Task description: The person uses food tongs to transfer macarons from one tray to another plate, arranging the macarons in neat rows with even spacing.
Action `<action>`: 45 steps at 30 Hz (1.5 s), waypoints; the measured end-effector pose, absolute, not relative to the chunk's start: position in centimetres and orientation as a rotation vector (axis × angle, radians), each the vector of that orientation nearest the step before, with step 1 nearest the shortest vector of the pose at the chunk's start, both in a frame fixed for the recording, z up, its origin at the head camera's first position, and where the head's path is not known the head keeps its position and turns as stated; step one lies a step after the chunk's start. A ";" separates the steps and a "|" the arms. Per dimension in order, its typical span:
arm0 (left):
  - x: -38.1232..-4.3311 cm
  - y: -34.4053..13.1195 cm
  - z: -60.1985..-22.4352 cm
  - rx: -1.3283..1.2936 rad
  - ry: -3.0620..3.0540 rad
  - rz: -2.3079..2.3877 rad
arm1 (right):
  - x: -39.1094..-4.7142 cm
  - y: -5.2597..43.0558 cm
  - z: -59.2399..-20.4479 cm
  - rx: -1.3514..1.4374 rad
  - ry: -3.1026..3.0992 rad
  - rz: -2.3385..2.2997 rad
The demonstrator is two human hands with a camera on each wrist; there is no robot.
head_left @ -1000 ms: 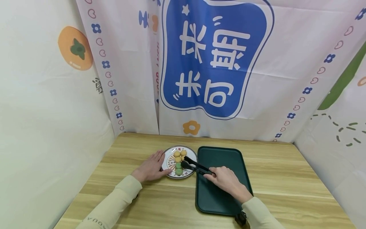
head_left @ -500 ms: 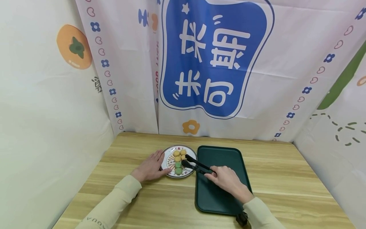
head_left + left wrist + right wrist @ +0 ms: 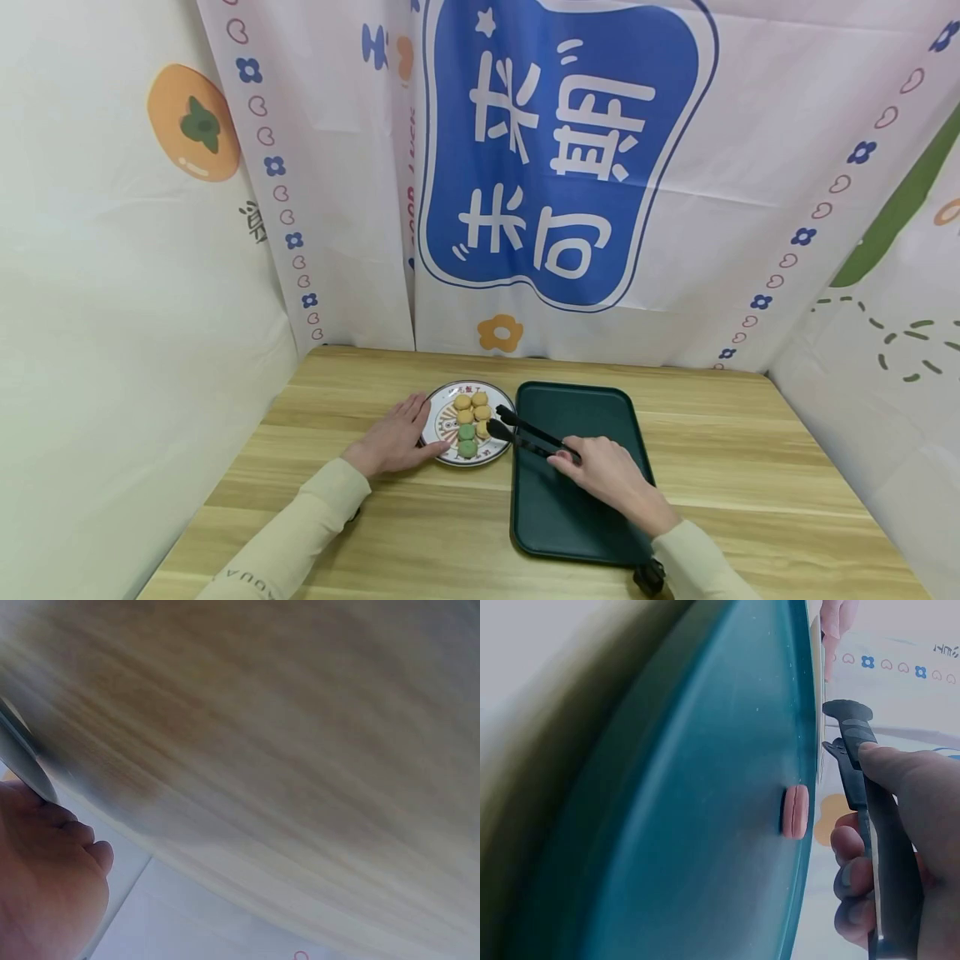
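My left hand (image 3: 393, 433) lies at the left side of a white patterned plate (image 3: 442, 404), fingers extended along its edge and thumb on the near rim. In the left wrist view its fingers sit right at the plate's rim. My right hand (image 3: 603, 471) grips black tongs (image 3: 536, 433) over the green tray. Their tips are spread apart at the plate's right side, with nothing between them. On the plate, several yellow macarons (image 3: 465, 417) lie close to two green macarons (image 3: 467, 448). A pink macaron (image 3: 796, 812) lies on the tray, mostly hidden by my right hand in the head view.
The dark green tray (image 3: 577, 525) stands directly right of the plate on a wooden table (image 3: 750, 467). Behind the table hangs a printed cloth (image 3: 352, 208), with more cloth down both sides.
The tongs and my right hand have drawn back to the right, away from the macarons. A yellow macaron beside the green ones now shows uncovered. My left hand stays put.
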State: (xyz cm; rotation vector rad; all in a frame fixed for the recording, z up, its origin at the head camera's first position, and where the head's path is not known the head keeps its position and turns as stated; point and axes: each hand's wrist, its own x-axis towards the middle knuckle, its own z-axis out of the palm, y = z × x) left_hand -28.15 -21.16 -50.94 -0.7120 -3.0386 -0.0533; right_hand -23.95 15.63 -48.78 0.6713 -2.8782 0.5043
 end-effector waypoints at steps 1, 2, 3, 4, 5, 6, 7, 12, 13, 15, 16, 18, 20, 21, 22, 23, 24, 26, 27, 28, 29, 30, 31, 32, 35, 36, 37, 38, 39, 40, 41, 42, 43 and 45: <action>-28.1 -21.2 -50.9 -0.711 -3.042 -0.058 | -23.9 15.7 -48.8 0.661 -2.883 0.500; -28.1 -21.1 -50.8 -0.713 -3.043 -0.064 | -23.9 15.9 -48.8 0.651 -2.887 0.495; -28.1 -21.2 -50.8 -0.715 -3.042 -0.068 | -23.9 16.0 -48.8 0.643 -2.888 0.491; -28.1 -21.2 -50.8 -0.717 -3.042 -0.068 | -23.9 16.1 -48.8 0.636 -2.890 0.494; -28.1 -21.2 -50.8 -0.717 -3.045 -0.067 | -23.8 16.2 -48.8 0.630 -2.892 0.497; -28.0 -21.2 -50.7 -0.716 -3.047 -0.062 | -23.8 16.4 -48.7 0.622 -2.895 0.500; -28.0 -21.2 -50.7 -0.715 -3.049 -0.060 | -23.7 16.5 -48.7 0.617 -2.899 0.503; -28.0 -21.1 -50.6 -0.709 -3.053 -0.053 | -23.5 17.1 -48.6 0.589 -2.918 0.523; -28.1 -21.1 -50.7 -0.712 -3.051 -0.063 | -23.5 17.2 -48.6 0.589 -2.916 0.516; -28.1 -21.1 -50.6 -0.708 -3.055 -0.067 | -23.4 17.5 -48.7 0.585 -2.907 0.504; -28.1 -21.1 -50.6 -0.706 -3.059 -0.069 | -23.4 17.6 -48.7 0.588 -2.901 0.494; -28.2 -21.1 -50.7 -0.702 -3.063 -0.065 | -23.3 17.8 -48.7 0.593 -2.891 0.478; -28.2 -21.1 -50.7 -0.698 -3.068 -0.059 | -23.2 18.0 -48.6 0.597 -2.884 0.475; -28.3 -21.1 -50.7 -0.697 -3.069 -0.058 | -23.1 18.2 -48.5 0.596 -2.883 0.477; -28.3 -21.2 -50.8 -0.695 -3.069 -0.058 | -23.1 18.3 -48.5 0.599 -2.883 0.475; -28.3 -21.2 -50.8 -0.696 -3.068 -0.060 | -23.0 18.4 -48.4 0.600 -2.882 0.483; -28.3 -21.2 -50.9 -0.695 -3.070 -0.060 | -23.0 18.6 -48.4 0.603 -2.880 0.482; -28.3 -21.2 -50.9 -0.694 -3.071 -0.063 | -23.0 18.8 -48.4 0.606 -2.880 0.486; -28.3 -21.2 -50.9 -0.695 -3.070 -0.065 | -22.9 18.9 -48.4 0.605 -2.881 0.489; -28.2 -21.2 -50.9 -0.698 -3.066 -0.068 | -22.8 19.1 -48.3 0.609 -2.882 0.490; -28.2 -21.2 -50.9 -0.701 -3.064 -0.068 | -22.8 19.2 -48.3 0.609 -2.885 0.489; -28.2 -21.1 -50.9 -0.704 -3.062 -0.065 | -22.7 19.3 -48.3 0.607 -2.889 0.488; -28.3 -21.1 -50.9 -0.707 -3.059 -0.067 | -22.6 19.4 -48.2 0.604 -2.893 0.493; -28.2 -21.1 -50.9 -0.707 -3.059 -0.069 | -22.5 19.5 -48.1 0.602 -2.894 0.496; -28.2 -21.1 -50.8 -0.702 -3.065 -0.069 | -22.2 19.8 -48.0 0.589 -2.899 0.495; -28.1 -21.1 -50.8 -0.701 -3.066 -0.071 | -22.1 19.9 -48.0 0.585 -2.899 0.493; -28.1 -21.1 -50.8 -0.699 -3.069 -0.073 | -21.9 20.0 -48.0 0.580 -2.901 0.485; -28.0 -21.1 -50.8 -0.696 -3.072 -0.074 | -21.8 20.1 -48.0 0.576 -2.900 0.480; -28.0 -21.1 -50.8 -0.697 -3.071 -0.076 | -21.6 20.2 -48.0 0.573 -2.902 0.470; -28.1 -21.1 -50.8 -0.696 -3.070 -0.077 | -21.5 20.3 -48.0 0.568 -2.904 0.463; -28.1 -21.1 -50.8 -0.697 -3.068 -0.078 | -21.4 20.4 -48.0 0.562 -2.905 0.453; -28.1 -21.1 -50.8 -0.698 -3.064 -0.080 | -21.3 20.5 -48.1 0.555 -2.910 0.447; -28.1 -21.1 -50.9 -0.699 -3.061 -0.083 | -21.2 20.6 -48.1 0.549 -2.916 0.441; -28.1 -21.1 -50.9 -0.700 -3.058 -0.085 | -21.0 20.9 -48.1 0.537 -2.928 0.442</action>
